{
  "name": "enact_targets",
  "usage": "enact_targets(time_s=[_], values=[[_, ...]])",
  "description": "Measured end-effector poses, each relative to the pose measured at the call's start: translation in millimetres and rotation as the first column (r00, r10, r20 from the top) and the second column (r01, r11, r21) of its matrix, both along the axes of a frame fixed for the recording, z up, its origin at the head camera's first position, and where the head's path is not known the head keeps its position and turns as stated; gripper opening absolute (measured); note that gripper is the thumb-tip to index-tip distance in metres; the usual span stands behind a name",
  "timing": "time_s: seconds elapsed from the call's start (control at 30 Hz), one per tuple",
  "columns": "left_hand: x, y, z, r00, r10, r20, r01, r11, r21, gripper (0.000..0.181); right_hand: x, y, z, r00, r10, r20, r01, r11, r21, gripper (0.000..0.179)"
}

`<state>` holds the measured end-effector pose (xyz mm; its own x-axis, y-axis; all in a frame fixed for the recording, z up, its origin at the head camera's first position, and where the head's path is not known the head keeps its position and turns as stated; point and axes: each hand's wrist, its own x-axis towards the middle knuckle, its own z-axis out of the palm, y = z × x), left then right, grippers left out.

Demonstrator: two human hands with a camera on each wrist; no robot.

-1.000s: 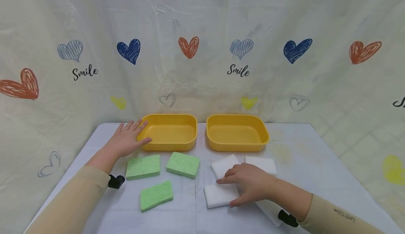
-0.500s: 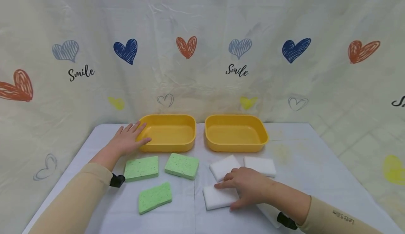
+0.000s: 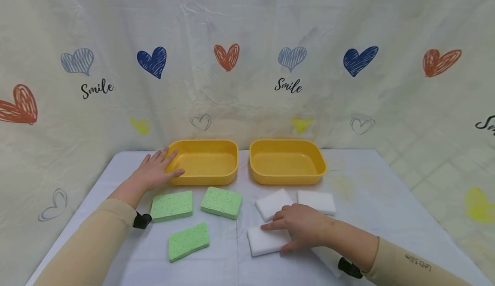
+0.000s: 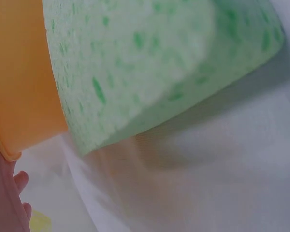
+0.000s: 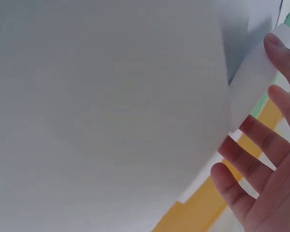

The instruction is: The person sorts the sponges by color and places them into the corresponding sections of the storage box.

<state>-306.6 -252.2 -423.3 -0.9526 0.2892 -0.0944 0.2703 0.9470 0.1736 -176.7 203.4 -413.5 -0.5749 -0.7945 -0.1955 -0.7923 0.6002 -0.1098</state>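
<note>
My left hand (image 3: 154,173) lies at the left end of the left yellow tray (image 3: 220,179), fingers spread over its rim and thumb near its front corner. Just in front of that tray are three green speckled sponges, one at left (image 3: 172,206), one at right (image 3: 221,202) and one nearer (image 3: 188,242). Over several white sponge blocks hovers my right hand (image 3: 307,228), fingers apart. Its index finger and thumb reach to the front white block (image 3: 267,241), and in the right wrist view the thumb (image 5: 280,48) overlaps that block's edge. Part of another white block (image 3: 328,260) is hidden under the wrist.
A second yellow tray (image 3: 288,179) stands to the right of the first. Two more white blocks lie behind my right hand, one at left (image 3: 272,204) and one at right (image 3: 317,202). Behind the white-covered table hangs a curtain (image 3: 247,92) with printed hearts.
The whole head view has shifted slightly. Both hands keep their places, left at the tray and right over the white blocks; the sponges and trays have not moved.
</note>
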Motion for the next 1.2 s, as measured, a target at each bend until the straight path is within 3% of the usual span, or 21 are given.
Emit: enact_targets(time_s=[0.3,0.67,0.87,1.2], values=[[-2.0,-2.7,-3.7,1.0,-0.013,-0.011,0.013,1.0,0.012,0.1,0.0,3.5,11.9,1.0,0.005,-0.013,-0.006,0.999,-0.033,0.061],[2.9,-0.6,-3.0,1.0,-0.01,-0.027,0.012,0.999,0.047,0.1,-4.8,9.9,31.7,0.997,-0.071,0.007,0.071,0.994,-0.078,0.057],[3.6,-1.5,-4.2,1.0,-0.008,-0.025,0.009,0.999,0.045,0.101,-11.6,10.0,38.2,0.997,-0.075,-0.008,0.074,0.993,-0.088,0.058],[4.2,0.0,-3.3,0.999,-0.008,-0.046,0.011,0.998,0.058,0.103,-32.4,1.8,52.0,0.978,-0.208,0.035,0.21,0.969,-0.129,0.057]])
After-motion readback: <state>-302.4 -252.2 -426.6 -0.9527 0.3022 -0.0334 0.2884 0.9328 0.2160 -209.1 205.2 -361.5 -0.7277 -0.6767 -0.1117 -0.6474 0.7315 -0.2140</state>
